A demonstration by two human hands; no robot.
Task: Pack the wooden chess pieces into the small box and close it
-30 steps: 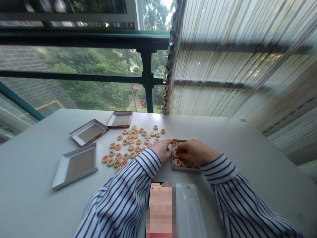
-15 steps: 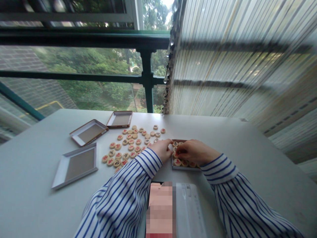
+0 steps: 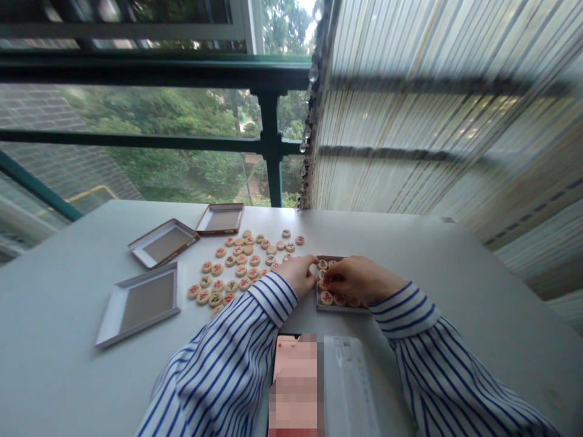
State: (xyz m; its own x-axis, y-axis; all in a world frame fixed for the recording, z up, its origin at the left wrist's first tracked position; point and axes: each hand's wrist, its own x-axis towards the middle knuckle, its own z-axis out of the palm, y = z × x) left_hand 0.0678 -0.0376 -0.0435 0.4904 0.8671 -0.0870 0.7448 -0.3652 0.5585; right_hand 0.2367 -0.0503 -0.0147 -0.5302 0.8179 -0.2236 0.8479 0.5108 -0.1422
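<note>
Xiangqi pieces in the box: front row and left column show; the right hand hides the rest.
Open box: flat on the table, right of the loose pieces.
Right hand: arched over the box, fingers bent nearly together at a red-marked piece; whether it is pinched or only pressed, I cannot tell.
Left hand: thumb and forefinger slightly parted at the box's back-left corner, apparently touching it; no piece visible between them.
Change: hardly any; hands, box and loose pieces match half a second ago. That suggests fine adjusting, with no visible gain in the box.
Loose pieces: scattered left of the box, some behind the left sleeve.
Edges: the box walls leave the fingertips little slack; a dark-edged device and white flat object bound the near side.
Room: widest rightward, over white tabletop.
Trays: grey and two brown-rimmed, far left.
</note>
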